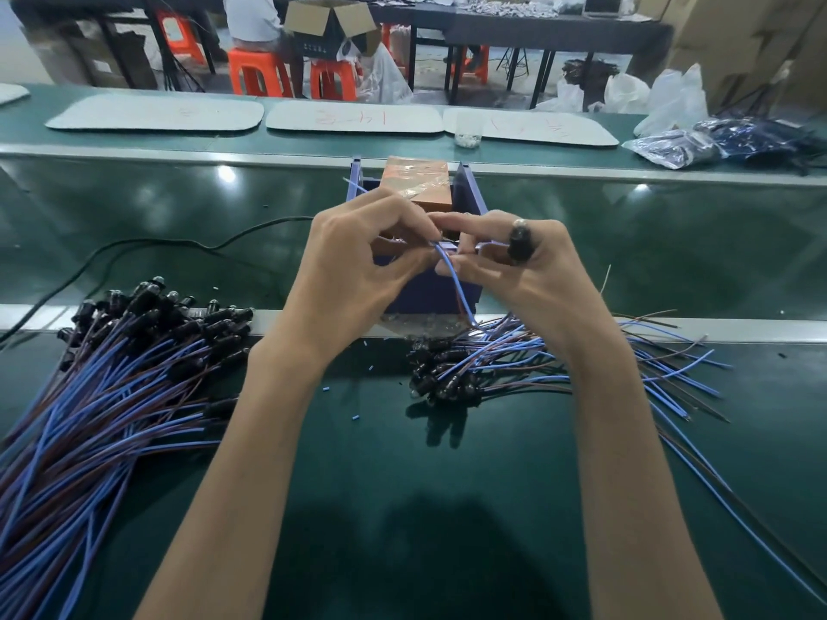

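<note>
Over dark green desk point(402, 485), pinching thin blue insulated wire point(456, 284) in left grip point(358, 261) and right grip point(528, 270) together, tip toward purple box point(425, 299) ahead, length trailing back bodyward.

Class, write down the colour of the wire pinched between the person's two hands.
The wire is blue; the head view shows it best.

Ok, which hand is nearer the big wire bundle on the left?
Left. The left hand sits right of the wire bundle; the right hand is beyond it, farther right.
</note>
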Demonstrator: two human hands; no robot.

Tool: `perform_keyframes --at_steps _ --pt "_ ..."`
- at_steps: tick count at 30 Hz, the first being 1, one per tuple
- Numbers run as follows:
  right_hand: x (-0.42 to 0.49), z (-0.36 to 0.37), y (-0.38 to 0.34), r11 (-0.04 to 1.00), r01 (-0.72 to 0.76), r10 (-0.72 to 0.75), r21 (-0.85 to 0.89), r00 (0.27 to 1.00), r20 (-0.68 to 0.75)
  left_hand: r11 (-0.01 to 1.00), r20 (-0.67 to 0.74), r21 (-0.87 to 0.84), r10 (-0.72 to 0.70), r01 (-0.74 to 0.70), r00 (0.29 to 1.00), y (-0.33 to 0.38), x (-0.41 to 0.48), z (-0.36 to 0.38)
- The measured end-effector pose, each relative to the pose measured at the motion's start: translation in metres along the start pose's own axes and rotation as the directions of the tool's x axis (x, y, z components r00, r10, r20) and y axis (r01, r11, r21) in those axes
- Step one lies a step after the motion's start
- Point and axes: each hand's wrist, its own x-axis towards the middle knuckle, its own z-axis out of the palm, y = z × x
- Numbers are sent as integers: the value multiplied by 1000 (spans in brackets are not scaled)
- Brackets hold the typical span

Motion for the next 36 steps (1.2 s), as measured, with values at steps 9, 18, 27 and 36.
perform_keyframes --at_steps 9,18,27,36 --pt "4 8 7 990 142 -142 4 986 -88 998 -165 53 -12 21 986 -1 0 4" --pt "4 2 9 989 135 -143 -60 975 -172 991 -355 130 34 13 934 -3 -1 16" --pt "4 -3 20 997 76 -76 -34 997 -13 992 -61 -67 99 -103 993 1 -4 20" --pt "8 2 24 985 75 -90 -155 992 -94 997 -45 -20 79 -80 996 0 -2 23"
